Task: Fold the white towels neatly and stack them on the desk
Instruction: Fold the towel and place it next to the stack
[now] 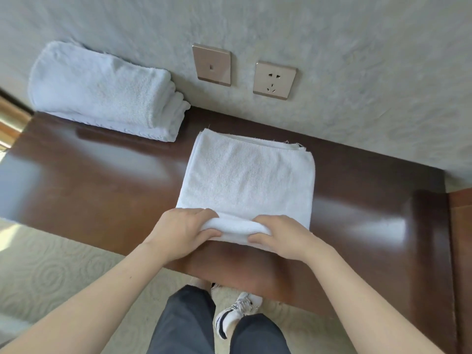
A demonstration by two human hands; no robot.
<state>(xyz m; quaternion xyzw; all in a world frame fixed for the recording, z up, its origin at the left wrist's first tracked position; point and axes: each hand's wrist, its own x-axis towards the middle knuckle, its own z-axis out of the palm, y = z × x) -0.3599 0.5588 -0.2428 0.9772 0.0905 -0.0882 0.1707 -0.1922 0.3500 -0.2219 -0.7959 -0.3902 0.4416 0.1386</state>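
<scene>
Item: flat, partly folded white terry towel (245,180), lying centre frame on the glossy dark-brown wooden desk (102,180). The left hand (178,232) and right hand (279,237) are pinching its rolled near edge. Risk: uneven lifting is likely skewing layers; the frayed far edge may be misaligning. Folded white towel stack (102,90) is sitting upper left.

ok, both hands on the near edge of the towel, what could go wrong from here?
1. The towel has its near edge at the desk front edge; a pull toward the person could drag it off.
2. The left hand and right hand grip close together near the middle, so the outer corners may lag and the fold come out skewed.
3. The far edge layers already look slightly offset; folding over may worsen that.
</scene>
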